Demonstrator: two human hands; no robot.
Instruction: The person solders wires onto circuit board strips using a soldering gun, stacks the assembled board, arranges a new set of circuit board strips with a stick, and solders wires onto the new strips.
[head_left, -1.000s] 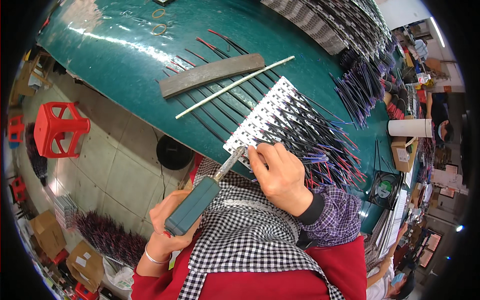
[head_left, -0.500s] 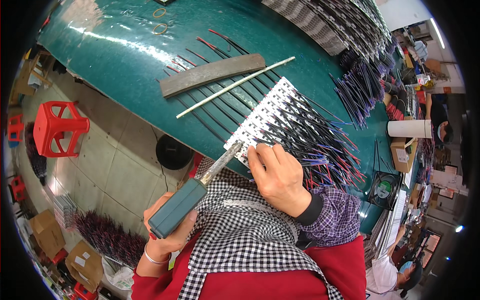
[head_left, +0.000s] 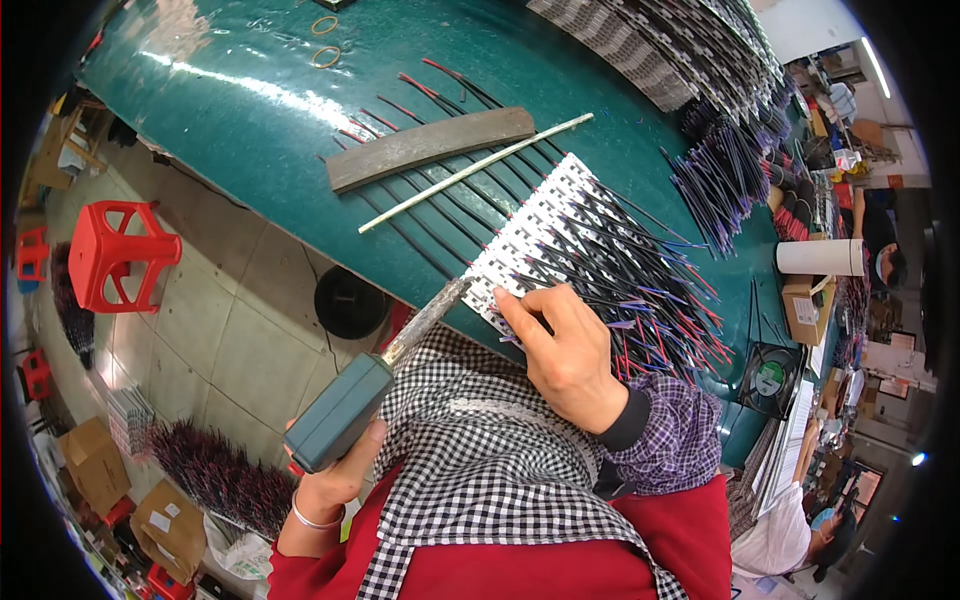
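1. The left hand grips a soldering iron by its green handle; the tip is at the left corner of the white strips, contact unclear.
2. The right hand has its fingertips on the strips' near end.
3. Black wires fan out rightward from the strips; others run left beneath a dark bar and a pale stick.
4. All these wires lie on the green surface.
5. A red stool and a black bin stand on the floor.
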